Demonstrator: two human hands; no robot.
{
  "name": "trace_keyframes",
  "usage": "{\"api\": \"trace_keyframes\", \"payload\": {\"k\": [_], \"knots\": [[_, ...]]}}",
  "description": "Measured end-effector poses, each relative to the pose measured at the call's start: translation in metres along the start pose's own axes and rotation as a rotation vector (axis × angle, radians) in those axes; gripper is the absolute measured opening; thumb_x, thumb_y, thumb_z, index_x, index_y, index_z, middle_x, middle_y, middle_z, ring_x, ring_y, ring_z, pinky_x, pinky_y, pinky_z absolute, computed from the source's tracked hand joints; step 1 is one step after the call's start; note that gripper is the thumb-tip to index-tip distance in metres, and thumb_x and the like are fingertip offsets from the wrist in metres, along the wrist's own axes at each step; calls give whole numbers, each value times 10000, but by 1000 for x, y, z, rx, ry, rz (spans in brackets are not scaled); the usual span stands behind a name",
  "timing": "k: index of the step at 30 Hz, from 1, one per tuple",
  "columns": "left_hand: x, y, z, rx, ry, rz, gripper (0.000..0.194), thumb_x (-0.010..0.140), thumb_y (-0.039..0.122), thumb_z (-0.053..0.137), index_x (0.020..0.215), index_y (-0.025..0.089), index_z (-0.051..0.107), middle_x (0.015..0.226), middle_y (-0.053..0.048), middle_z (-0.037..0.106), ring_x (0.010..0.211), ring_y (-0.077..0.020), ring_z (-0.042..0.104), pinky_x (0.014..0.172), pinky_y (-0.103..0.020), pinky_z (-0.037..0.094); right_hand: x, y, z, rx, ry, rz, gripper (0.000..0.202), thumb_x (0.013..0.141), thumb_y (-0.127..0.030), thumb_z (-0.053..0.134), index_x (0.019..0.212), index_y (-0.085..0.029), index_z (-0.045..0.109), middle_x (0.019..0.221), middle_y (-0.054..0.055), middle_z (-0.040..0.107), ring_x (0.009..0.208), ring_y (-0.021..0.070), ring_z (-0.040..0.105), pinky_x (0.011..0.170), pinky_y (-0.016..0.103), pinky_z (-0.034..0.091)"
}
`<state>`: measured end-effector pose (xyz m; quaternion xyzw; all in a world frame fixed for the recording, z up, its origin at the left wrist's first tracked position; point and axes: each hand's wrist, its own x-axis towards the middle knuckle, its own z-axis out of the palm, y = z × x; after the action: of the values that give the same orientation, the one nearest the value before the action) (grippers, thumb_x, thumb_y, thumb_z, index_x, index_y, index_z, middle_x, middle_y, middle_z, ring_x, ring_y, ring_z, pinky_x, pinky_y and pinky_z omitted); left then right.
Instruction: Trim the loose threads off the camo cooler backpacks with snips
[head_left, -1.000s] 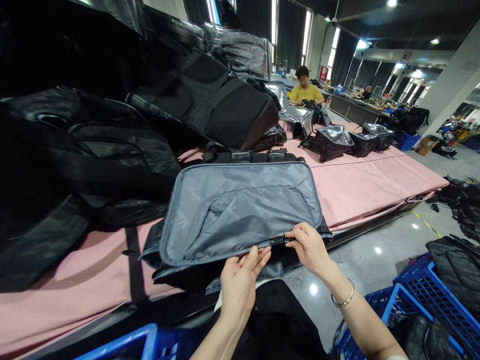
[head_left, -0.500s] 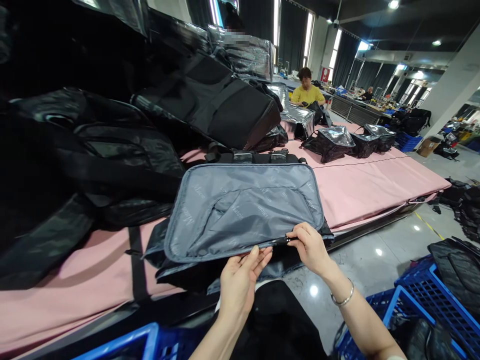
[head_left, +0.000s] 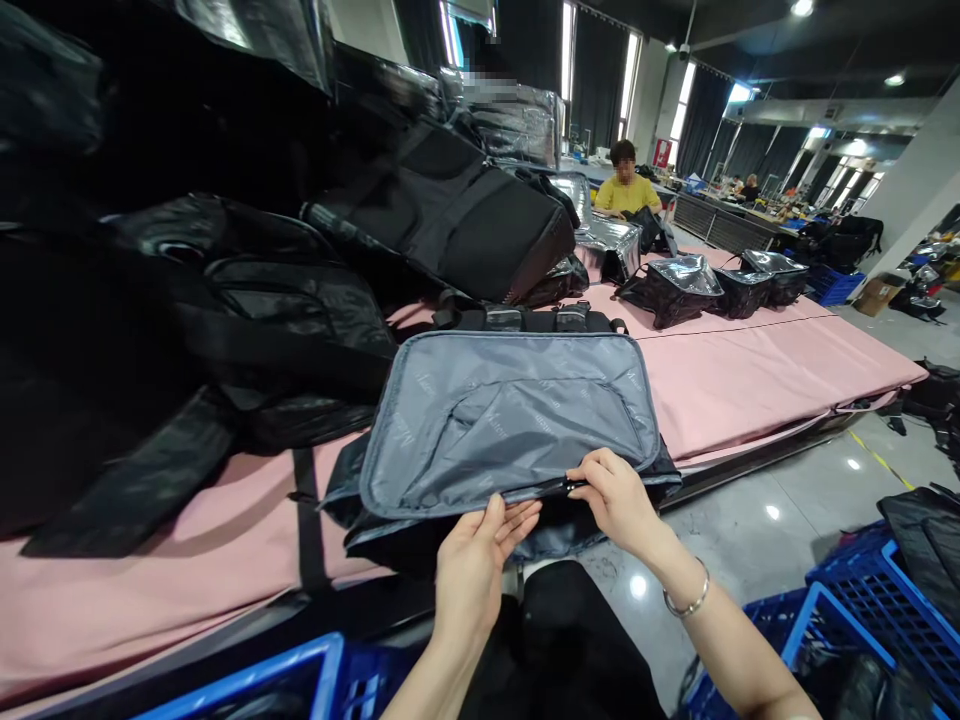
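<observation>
A black bag lies open on the pink-covered table [head_left: 757, 370], its grey printed lining panel [head_left: 517, 420] facing up. My left hand [head_left: 480, 545] pinches the near edge of the panel between thumb and fingers. Just right of it, my right hand [head_left: 611, 495] has thumb and fingertips closed on a small dark piece, which looks like a zipper pull, at the same edge. Black straps with buckles [head_left: 574, 318] lie behind the panel. The black fabric of the bag hangs below both hands.
Black bags [head_left: 480, 220] are piled at the left and behind. Several silver-lined bags [head_left: 686, 280] stand farther along the table. Blue crates [head_left: 885, 600] are at the lower right, another blue crate [head_left: 330, 670] at the lower left. A person in yellow [head_left: 628, 190] sits beyond.
The view has shifted slightly, so the bag and table appear farther right. My right hand has come a little closer to my left hand along the panel's near edge.
</observation>
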<state>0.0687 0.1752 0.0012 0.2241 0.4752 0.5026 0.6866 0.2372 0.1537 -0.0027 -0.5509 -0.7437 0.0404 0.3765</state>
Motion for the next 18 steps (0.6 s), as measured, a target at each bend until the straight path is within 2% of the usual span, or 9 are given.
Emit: {"api": "trace_keyframes", "payload": {"k": [7, 18], "knots": [[4, -2, -2, 11, -19, 1, 170, 821, 197, 536, 709, 83, 595, 698, -113, 693, 707, -205, 680, 715, -298, 550, 11, -9, 1, -10, -19, -40, 92, 867, -176, 513, 918, -168, 589, 867, 58, 553, 799, 163, 538, 720, 271, 449], [0, 3, 0, 3, -23, -9, 173, 813, 198, 553, 701, 76, 603, 707, -118, 696, 700, -209, 680, 698, -303, 551, 12, -6, 7, -15, -20, -82, 115, 883, -198, 490, 929, -176, 593, 859, 53, 547, 791, 159, 532, 715, 267, 442]]}}
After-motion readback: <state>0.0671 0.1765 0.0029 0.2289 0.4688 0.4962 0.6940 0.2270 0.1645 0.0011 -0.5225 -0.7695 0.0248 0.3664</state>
